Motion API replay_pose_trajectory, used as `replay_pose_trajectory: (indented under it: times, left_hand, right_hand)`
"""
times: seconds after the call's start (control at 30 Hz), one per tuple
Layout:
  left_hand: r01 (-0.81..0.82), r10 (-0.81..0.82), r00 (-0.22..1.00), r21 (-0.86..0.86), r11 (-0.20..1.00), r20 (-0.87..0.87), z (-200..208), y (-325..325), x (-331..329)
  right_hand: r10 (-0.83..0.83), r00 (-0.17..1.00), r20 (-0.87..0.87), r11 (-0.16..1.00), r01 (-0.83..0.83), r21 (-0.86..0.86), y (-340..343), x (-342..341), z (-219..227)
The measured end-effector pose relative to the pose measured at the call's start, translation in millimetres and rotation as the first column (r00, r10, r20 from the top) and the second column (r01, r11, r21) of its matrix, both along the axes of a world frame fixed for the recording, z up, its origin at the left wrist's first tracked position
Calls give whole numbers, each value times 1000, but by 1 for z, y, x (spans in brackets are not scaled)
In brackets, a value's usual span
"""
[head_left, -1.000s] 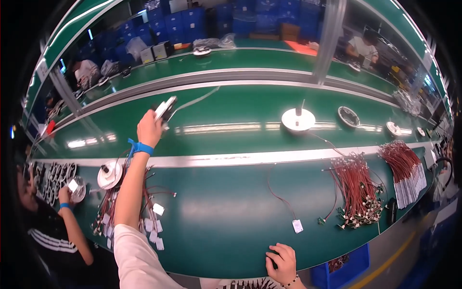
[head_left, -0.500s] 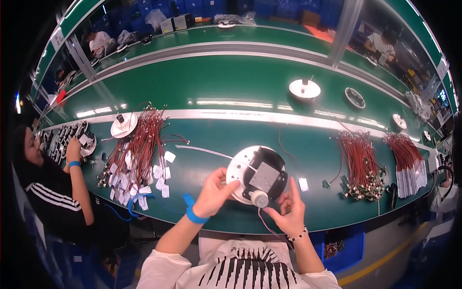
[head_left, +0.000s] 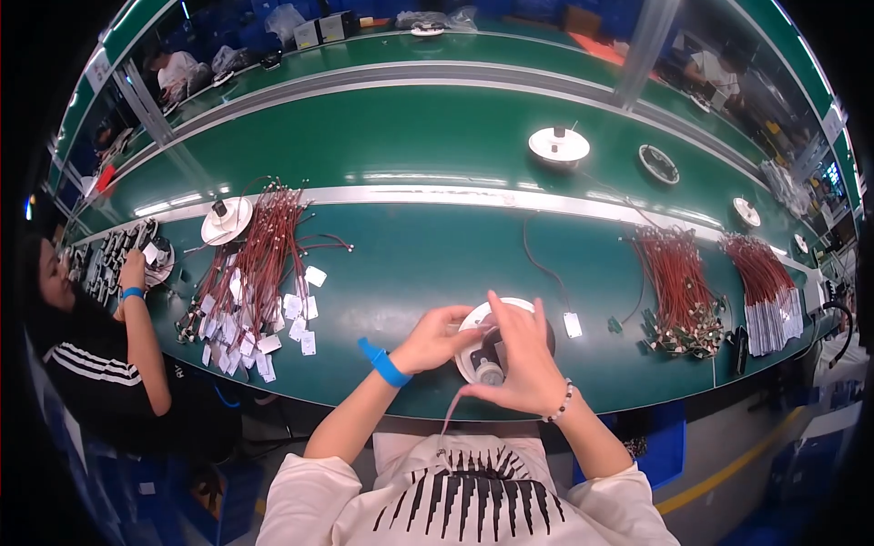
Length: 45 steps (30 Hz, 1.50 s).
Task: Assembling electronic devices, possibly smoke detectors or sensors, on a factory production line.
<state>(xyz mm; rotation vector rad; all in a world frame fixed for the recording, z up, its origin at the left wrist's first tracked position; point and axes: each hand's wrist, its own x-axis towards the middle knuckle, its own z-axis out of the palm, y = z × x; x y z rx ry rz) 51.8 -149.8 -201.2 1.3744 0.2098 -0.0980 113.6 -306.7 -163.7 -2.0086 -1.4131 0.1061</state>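
In front of me on the green bench is a round white housing with a black inner part and a small pale cylinder, partly covered by my hands. At its left rim, my left hand is closed in a pinch; what lies between the fingertips is hidden. My right hand arches over the housing from the right, thumb and fingers apart. A thin pinkish wire hangs from below the right thumb toward my shirt.
Red wire bundles with white tags lie left, beside a white dome. More red wires and a bundle with white ends lie right. A single tagged wire lies nearby. A co-worker sits left.
My right hand has moved left across the housing. The left hand has shifted from holding the rim to a pinch near it. The white cable that stretched leftward no longer shows there.
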Motion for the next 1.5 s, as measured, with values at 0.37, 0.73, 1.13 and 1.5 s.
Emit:
replay_pose_trajectory:
  times: [0.37, 0.73, 1.13, 1.5]
  left_hand:
    - [-35, 33, 999, 65, 997, 31, -6, 4, 1]
    - [-252, 156, 954, 406, 878, 256, -3, -1, -18]
    - [-169, 228, 867, -171, 971, 442, 33, -15, -87]
    - [-347, 19, 793, 426, 836, 608, 88, -31, -38]
  right_hand:
    - [17, 978, 207, 917, -98, 387, -6, -2, 41]
    - [168, 937, -307, 894, -13, 448, -24, 13, 50]
    - [242, 934, -264, 700, 20, 714, -15, 13, 49]
    - [200, 970, -136, 800, -81, 594, 5, -9, 67]
